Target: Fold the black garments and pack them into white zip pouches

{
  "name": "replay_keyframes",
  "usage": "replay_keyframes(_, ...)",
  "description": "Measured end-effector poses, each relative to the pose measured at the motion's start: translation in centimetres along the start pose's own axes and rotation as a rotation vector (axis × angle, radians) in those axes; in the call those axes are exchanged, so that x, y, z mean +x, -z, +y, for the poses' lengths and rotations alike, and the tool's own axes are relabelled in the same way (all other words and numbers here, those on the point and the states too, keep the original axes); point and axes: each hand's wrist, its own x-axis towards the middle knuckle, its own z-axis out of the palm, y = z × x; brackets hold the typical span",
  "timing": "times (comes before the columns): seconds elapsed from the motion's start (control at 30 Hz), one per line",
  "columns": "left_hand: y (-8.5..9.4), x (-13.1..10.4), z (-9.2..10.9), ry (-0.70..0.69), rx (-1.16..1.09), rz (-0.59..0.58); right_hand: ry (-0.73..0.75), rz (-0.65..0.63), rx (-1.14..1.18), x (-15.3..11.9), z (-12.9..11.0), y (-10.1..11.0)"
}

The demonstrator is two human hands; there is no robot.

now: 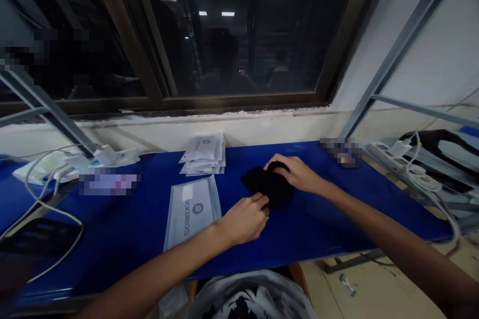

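A bunched black cloth item [275, 187] lies on the blue table in front of me; its exact kind does not show. My left hand [247, 217] has its fingers closed on the near left edge of the cloth. From the right, my right hand [295, 173] grips its upper part, thumb and fingers curled into the fabric. Left of the cloth lies a flat clear-and-white plastic pouch [194, 209] with printed lettering, partly behind my left forearm. Farther back, a stack of similar packed pouches [203, 153] rests close to the wall.
White power strips with cables stand at the left [108, 155] and right [406, 164] ends of the blue table [318, 224]. A dark object [41, 235] lies at the left. Metal frame posts rise on both sides, and a dark window [239, 50] is behind the table.
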Motion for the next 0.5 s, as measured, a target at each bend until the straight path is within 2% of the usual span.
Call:
replay_keyframes(0.1,0.0,-0.2,0.5,-0.001,0.005,0.005,0.042,-0.103,-0.029,3.1,1.4,-3.0)
replay_keyframes(0.2,-0.2,-0.4,0.6,-0.005,0.003,0.015,0.056,-0.207,-0.104,4.7,2.1,-5.1)
replay_keyframes(0.33,-0.3,-0.6,0.3,0.005,0.0,0.02,0.009,-0.268,-0.187,5.3,1.5,-5.9)
replay_keyframes(0.5,0.2,-0.7,-0.1,0.096,0.075,0.03,-0.046,-0.204,-0.121,5.1,0.8,-6.2)
